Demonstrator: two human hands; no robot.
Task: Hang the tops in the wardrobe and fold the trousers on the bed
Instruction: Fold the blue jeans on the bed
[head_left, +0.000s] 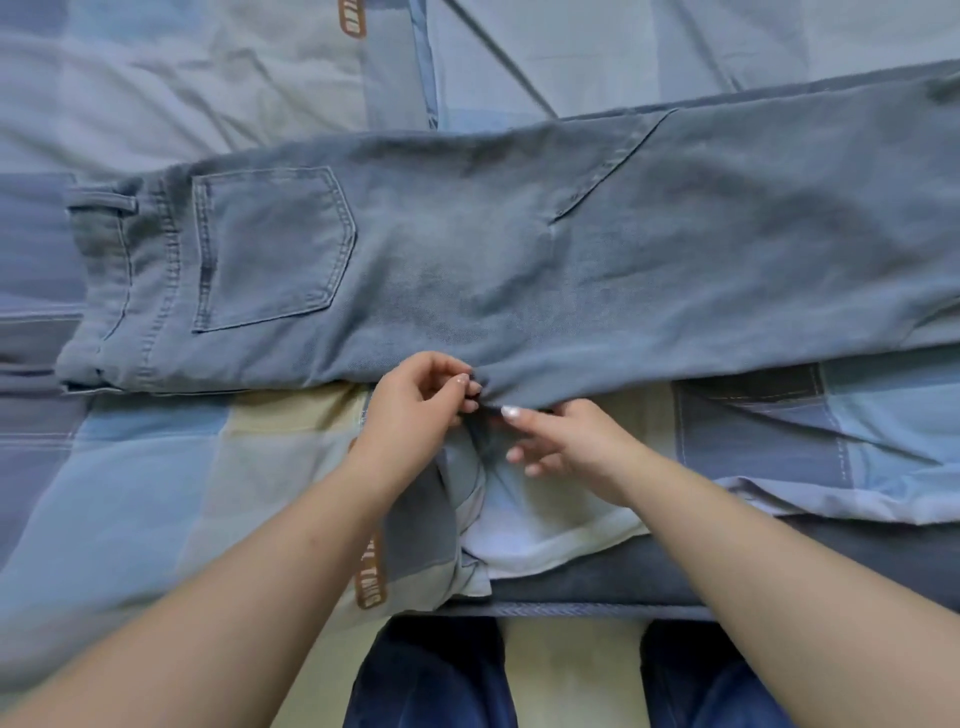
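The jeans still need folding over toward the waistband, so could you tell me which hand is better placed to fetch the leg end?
Probably the right hand: the jeans run their legs off to the right, its side, while the left hand pinches the near edge.
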